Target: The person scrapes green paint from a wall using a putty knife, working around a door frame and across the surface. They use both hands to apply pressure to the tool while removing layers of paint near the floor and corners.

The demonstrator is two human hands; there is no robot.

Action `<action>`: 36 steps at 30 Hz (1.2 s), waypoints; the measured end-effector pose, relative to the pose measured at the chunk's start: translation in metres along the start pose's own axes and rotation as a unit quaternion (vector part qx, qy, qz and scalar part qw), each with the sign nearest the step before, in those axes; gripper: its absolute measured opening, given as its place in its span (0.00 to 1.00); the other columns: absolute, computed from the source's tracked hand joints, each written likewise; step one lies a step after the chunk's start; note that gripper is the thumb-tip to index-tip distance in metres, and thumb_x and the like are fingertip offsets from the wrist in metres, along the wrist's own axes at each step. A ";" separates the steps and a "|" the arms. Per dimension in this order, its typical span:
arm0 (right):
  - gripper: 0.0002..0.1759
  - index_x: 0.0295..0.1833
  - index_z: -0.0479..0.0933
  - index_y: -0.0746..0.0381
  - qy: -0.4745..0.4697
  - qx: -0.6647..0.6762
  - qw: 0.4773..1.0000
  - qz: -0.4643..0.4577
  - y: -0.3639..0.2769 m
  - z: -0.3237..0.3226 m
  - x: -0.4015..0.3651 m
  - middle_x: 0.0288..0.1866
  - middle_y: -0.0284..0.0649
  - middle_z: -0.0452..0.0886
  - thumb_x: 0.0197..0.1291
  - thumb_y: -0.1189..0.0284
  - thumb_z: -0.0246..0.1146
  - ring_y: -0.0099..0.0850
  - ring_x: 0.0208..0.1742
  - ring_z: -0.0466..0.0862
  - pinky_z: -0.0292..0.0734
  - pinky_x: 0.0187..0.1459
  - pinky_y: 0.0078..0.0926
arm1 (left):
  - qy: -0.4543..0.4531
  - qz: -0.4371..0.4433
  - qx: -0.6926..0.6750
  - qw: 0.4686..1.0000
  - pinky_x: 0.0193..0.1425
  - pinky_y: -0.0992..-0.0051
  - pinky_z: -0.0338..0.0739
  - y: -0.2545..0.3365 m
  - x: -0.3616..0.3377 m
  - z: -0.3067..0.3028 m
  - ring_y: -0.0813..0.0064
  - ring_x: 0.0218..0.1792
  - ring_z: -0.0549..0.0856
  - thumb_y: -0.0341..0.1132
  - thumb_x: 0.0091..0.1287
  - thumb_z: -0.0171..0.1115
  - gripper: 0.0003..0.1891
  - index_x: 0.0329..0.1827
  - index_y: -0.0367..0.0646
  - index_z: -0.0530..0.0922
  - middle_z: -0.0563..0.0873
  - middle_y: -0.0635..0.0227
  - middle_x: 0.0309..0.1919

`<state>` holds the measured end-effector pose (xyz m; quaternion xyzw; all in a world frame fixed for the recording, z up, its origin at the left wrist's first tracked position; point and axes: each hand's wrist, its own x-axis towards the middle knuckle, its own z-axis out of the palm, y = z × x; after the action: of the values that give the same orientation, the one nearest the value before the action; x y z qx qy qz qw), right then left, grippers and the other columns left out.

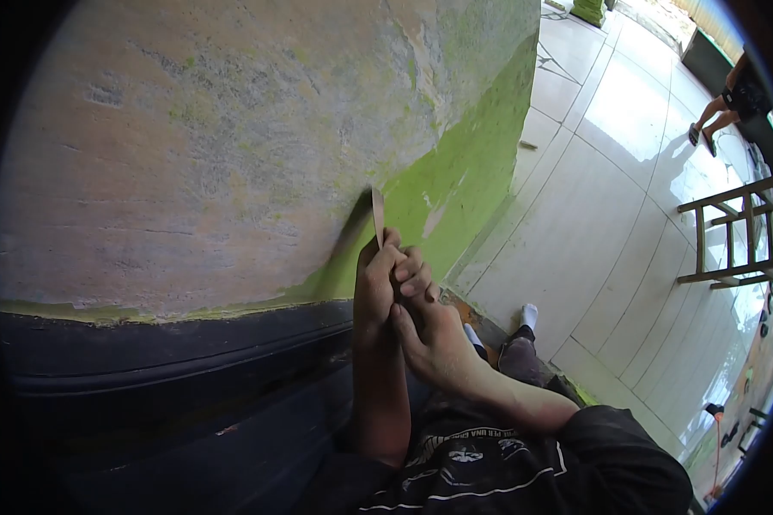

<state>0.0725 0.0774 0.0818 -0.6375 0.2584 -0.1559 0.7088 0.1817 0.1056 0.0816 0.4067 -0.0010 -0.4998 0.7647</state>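
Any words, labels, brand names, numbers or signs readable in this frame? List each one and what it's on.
Black shirt: white print, an arc of letters over a small emblem; too blurred and skewed to read.
Wall: no writing, only worn plaster and green paint.
Scraper: no marking visible on the blade.
Wooden frame on the tiled floor: no lettering.
Nothing in the frame can be quoted.

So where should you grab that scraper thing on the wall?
Take the scraper by its lower handle end, coming from the side away from the wall. Its thin blade tip rests on the wall, so only that end is free; the left hand and right hand wrap it there.
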 end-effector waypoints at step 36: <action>0.10 0.44 0.70 0.70 -0.023 -0.016 1.000 -0.004 0.006 -0.009 0.019 0.31 0.60 0.76 0.63 0.74 0.54 0.58 0.35 0.79 0.75 0.35 0.45 | 0.030 -0.016 0.034 0.999 0.18 0.77 0.73 0.000 0.021 0.013 0.86 0.12 0.64 0.26 0.60 0.42 0.05 0.33 0.50 0.59 0.62 0.78 0.16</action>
<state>0.0820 0.0608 0.0727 -0.6531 0.2425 -0.1398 0.7037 0.1870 0.0810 0.0819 0.4477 0.0115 -0.4991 0.7418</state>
